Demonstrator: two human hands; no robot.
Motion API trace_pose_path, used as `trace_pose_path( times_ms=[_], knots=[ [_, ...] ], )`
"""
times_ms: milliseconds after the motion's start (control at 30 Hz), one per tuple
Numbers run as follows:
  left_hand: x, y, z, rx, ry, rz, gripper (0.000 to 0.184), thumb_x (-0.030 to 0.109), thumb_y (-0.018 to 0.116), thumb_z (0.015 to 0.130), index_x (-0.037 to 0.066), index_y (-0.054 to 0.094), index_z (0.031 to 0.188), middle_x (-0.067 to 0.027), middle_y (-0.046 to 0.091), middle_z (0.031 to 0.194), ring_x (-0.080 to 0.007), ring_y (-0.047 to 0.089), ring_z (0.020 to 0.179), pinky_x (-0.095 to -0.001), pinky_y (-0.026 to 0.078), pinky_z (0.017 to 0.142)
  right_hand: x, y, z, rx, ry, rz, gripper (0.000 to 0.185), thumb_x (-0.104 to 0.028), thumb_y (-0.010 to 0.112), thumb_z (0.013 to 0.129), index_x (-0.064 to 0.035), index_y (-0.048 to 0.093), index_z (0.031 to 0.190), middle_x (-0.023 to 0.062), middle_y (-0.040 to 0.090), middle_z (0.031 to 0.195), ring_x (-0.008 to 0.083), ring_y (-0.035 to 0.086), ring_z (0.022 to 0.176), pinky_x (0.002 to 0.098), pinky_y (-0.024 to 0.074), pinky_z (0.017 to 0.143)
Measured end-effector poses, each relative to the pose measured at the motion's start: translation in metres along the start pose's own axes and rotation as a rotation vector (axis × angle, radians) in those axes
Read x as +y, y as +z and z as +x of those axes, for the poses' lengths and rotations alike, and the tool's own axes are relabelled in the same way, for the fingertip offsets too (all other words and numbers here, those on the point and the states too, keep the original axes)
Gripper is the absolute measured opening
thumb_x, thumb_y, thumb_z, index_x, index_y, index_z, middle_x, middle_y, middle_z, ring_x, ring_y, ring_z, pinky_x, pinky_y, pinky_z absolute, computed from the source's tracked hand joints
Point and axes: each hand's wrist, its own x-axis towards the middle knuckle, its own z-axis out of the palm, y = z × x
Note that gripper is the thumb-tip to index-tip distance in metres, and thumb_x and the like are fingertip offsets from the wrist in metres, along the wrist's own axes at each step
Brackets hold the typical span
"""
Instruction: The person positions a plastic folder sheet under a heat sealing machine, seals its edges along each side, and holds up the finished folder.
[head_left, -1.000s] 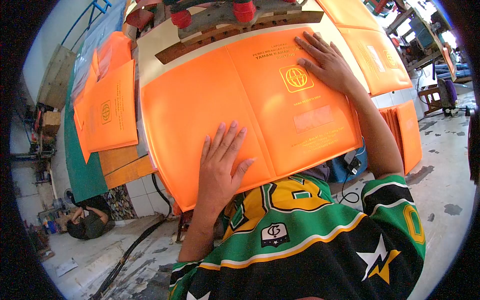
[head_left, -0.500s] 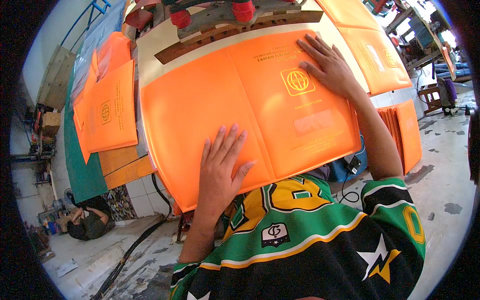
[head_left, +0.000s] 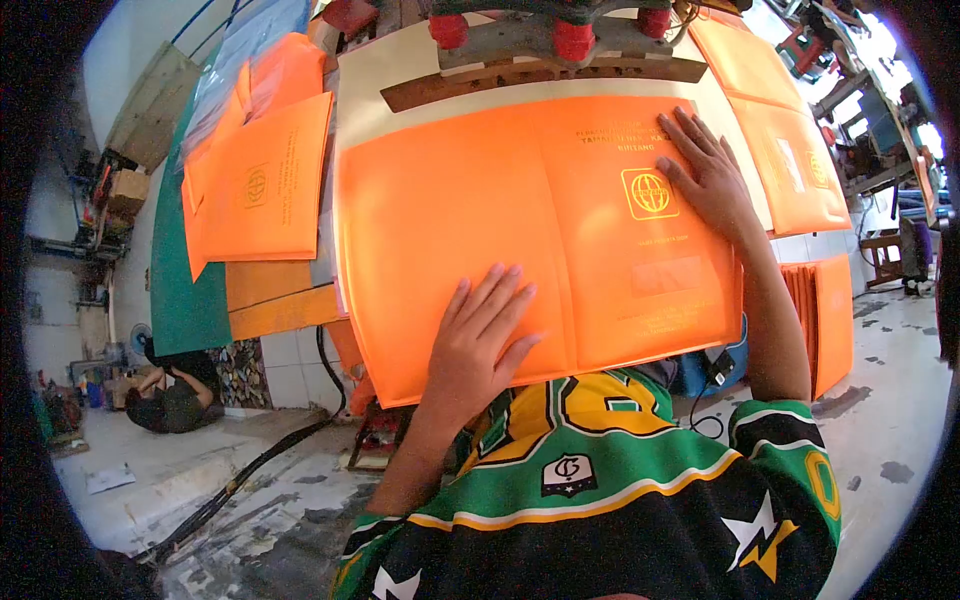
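Observation:
A large orange cover (head_left: 450,200) lies opened flat in front of me, with gold print and a round gold emblem on its right half. My left hand (head_left: 485,335) rests on the lower part of its left half, fingers spread. Near the upper right corner my right hand (head_left: 705,175) lies flat on the cover, beside the gold text, its fingers apart. Neither hand grips anything. Beyond the cover's far edge is a brown bar (head_left: 540,76) on a cream sheet (head_left: 390,75), below a machine part with red cylinders (head_left: 573,38).
Orange covers (head_left: 265,185) lie at the left, over a green surface (head_left: 185,270). More covers (head_left: 790,165) lie at the right, above an upright orange stack (head_left: 832,320). A person (head_left: 172,400) is on the floor at the far left. A black cable (head_left: 240,475) crosses the floor.
The camera view has shifted, so the cover, machine and both hands appear farther right and mostly lower. My hands remain at about the same places on the cover.

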Motion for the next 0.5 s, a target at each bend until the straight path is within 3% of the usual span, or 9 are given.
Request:
trace_pose_path(
  times_ms=[67, 133, 167, 300, 333, 400, 500],
  knots=[
    [-0.001, -0.002, -0.009, 0.026, 0.025, -0.030, 0.054, 0.034, 0.075, 0.103, 0.009, 0.068, 0.150, -0.0151, 0.058, 0.163, -0.0368, 0.050, 0.155, -0.0543, 0.037, 0.129, 0.001, -0.001, -0.004, 0.018, 0.022, 0.035, 0.065, -0.059, 0.055, 0.110, -0.0253, 0.051, 0.167, 0.0110, 0.039, 0.178, 0.0343, 0.031, 0.166, 0.0581, 0.0219, 0.135],
    [0.002, -0.012, -0.019, 0.099, 0.047, -0.141, 0.039, 0.022, 0.077, 0.102, 0.005, 0.075, 0.137, -0.0150, 0.070, 0.148, -0.0354, 0.063, 0.142, -0.0507, 0.050, 0.118, 0.005, 0.004, -0.007, 0.045, 0.055, 0.014, 0.066, -0.059, 0.055, 0.111, -0.0239, 0.051, 0.166, 0.0128, 0.040, 0.177, 0.0356, 0.032, 0.166, 0.0569, 0.0228, 0.135],
    [-0.001, -0.018, -0.025, 0.092, 0.057, -0.150, 0.039, 0.022, 0.077, 0.102, 0.005, 0.075, 0.137, -0.0150, 0.070, 0.148, -0.0354, 0.063, 0.142, -0.0507, 0.050, 0.118, 0.008, 0.005, -0.008, 0.076, 0.078, -0.001, 0.066, -0.059, 0.055, 0.111, -0.0225, 0.052, 0.166, 0.0146, 0.040, 0.177, 0.0369, 0.033, 0.165, 0.0556, 0.0237, 0.135],
    [-0.034, -0.040, -0.050, 0.468, -0.208, -0.002, 0.027, 0.018, 0.072, 0.107, 0.002, 0.077, 0.128, -0.0179, 0.076, 0.130, -0.0326, 0.072, 0.120, -0.0433, 0.055, 0.105, 0.017, 0.006, -0.011, 0.111, 0.132, 0.026, 0.067, -0.059, 0.055, 0.111, -0.0202, 0.052, 0.165, 0.0172, 0.041, 0.175, 0.0391, 0.035, 0.164, 0.0532, 0.0259, 0.134],
    [-0.044, -0.041, -0.055, 0.465, -0.199, -0.006, 0.027, 0.018, 0.072, 0.107, 0.002, 0.077, 0.128, -0.0179, 0.076, 0.130, -0.0326, 0.072, 0.120, -0.0433, 0.055, 0.105, 0.020, 0.008, -0.010, 0.116, 0.128, 0.011, 0.067, -0.059, 0.055, 0.110, -0.0201, 0.053, 0.165, 0.0174, 0.042, 0.175, 0.0392, 0.035, 0.163, 0.0523, 0.0267, 0.134],
    [-0.062, -0.042, -0.063, 0.778, -0.439, -0.014, 0.025, 0.020, 0.069, 0.109, 0.000, 0.076, 0.123, -0.0150, 0.075, 0.116, -0.0288, 0.071, 0.106, -0.0408, 0.055, 0.096, 0.024, 0.011, -0.010, 0.123, 0.126, -0.004, 0.067, -0.059, 0.055, 0.110, -0.0200, 0.053, 0.164, 0.0175, 0.042, 0.175, 0.0394, 0.036, 0.163, 0.0515, 0.0276, 0.134],
    [-0.074, -0.047, -0.068, 0.799, -0.554, 0.029, 0.027, 0.024, 0.069, 0.110, -0.002, 0.072, 0.117, -0.0105, 0.071, 0.106, -0.0238, 0.066, 0.095, -0.0390, 0.054, 0.088, 0.022, 0.011, -0.010, 0.133, 0.117, -0.003, 0.067, -0.060, 0.055, 0.110, -0.0206, 0.053, 0.165, 0.0175, 0.043, 0.174, 0.0394, 0.037, 0.163, 0.0507, 0.0283, 0.134]
  ],
)
